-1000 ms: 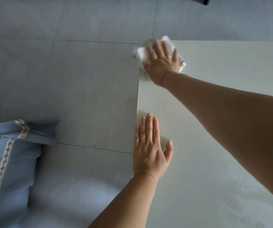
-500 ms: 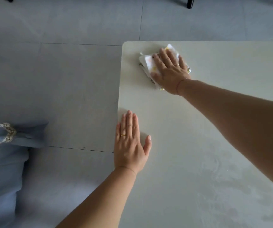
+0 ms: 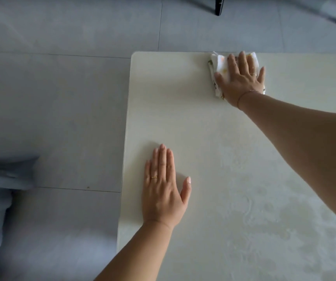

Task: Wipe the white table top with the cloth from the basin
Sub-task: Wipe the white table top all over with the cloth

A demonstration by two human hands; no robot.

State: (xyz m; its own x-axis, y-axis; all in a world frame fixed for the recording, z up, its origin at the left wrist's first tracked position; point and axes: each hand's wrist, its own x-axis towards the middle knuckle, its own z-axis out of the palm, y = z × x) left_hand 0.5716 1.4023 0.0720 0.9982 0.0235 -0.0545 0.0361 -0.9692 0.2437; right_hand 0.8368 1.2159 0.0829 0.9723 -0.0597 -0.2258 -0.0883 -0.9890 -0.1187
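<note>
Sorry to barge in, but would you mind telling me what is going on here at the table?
A person is wiping the white table top. The right hand presses a folded cloth flat against the top, close to its far edge. The left hand rests flat on the top near the left edge and holds nothing. Damp streaks show on the nearer part of the surface.
</note>
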